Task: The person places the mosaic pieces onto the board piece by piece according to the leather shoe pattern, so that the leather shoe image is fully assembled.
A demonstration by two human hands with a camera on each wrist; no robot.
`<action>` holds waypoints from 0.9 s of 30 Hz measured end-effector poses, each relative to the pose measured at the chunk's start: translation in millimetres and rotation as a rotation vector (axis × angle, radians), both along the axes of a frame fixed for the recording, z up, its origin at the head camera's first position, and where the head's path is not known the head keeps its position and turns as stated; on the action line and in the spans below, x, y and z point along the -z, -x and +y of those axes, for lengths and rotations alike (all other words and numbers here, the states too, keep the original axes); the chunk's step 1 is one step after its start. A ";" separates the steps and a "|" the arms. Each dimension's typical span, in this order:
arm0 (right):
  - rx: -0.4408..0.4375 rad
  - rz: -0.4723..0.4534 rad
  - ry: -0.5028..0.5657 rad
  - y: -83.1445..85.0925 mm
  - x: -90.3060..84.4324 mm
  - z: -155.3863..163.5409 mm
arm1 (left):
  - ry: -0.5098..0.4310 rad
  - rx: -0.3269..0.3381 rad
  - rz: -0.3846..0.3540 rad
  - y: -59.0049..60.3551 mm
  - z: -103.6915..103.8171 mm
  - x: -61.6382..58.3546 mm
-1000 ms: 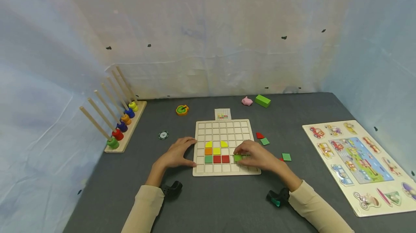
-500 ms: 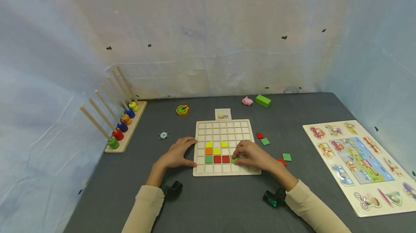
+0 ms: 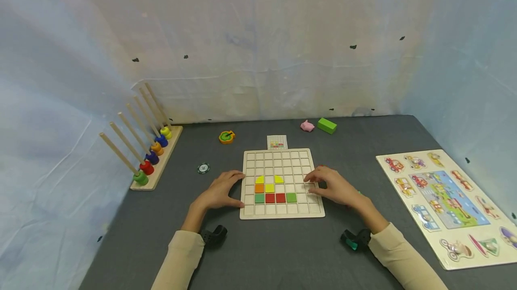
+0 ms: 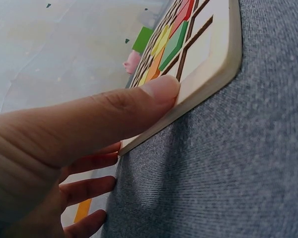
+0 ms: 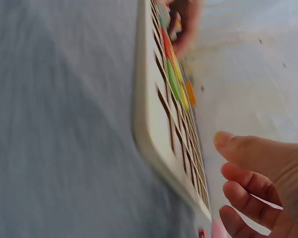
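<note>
- A person's left hand (image 3: 220,192) rests at the left edge of a wooden grid board (image 3: 278,157) on the dark bench (image 3: 262,254); the left wrist view shows the thumb pressed flat against the board's rim, the other fingers (image 4: 89,188) loosely extended and gripping nothing.
- The right hand (image 3: 333,187) hovers over the board's right edge, fingers relaxed and spread, holding nothing; the right wrist view shows the fingers (image 5: 248,186) apart from the board.
- The board's cells hold coloured tiles: two yellow quarter-round pieces in one row, an orange tile (image 3: 259,188) and a yellow tile below them, then a row of green, red, red and a green tile (image 3: 291,198), which lies in its cell just left of the right hand.
- A small pattern card (image 3: 277,142) lies at the board's far edge.
- A peg rack (image 3: 155,164) on the left carries one coloured ring at the foot of each rod.
- A vehicle puzzle tray (image 3: 444,200) on the right holds picture pieces in its recesses.
- A pink pig figure (image 3: 307,125) and a green block (image 3: 326,125) sit at the far side.
</note>
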State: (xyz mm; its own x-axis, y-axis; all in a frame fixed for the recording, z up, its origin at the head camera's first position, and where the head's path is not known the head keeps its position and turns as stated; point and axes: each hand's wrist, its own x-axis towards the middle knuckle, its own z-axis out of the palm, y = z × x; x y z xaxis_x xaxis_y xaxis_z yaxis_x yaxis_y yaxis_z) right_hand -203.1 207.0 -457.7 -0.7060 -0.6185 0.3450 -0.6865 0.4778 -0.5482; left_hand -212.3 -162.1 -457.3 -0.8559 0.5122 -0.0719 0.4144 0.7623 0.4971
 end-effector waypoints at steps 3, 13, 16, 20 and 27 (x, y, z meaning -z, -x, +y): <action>0.038 -0.002 -0.016 -0.9 -2.8 19.5 | 0.000 0.001 0.002 0.3 0.1 0.4; 0.135 -0.047 -0.125 -12.0 -4.9 79.0 | 0.015 0.005 0.012 1.9 -0.5 1.9; 0.152 -0.074 -0.144 -15.1 -4.5 90.7 | 0.012 0.005 0.009 1.4 -0.7 1.0; 0.151 -0.102 -0.134 -19.3 -4.0 102.9 | 0.008 0.008 0.011 1.2 -0.6 0.6; 0.127 -0.130 -0.086 -24.4 -1.2 112.9 | 0.005 0.001 0.007 0.7 -0.4 0.6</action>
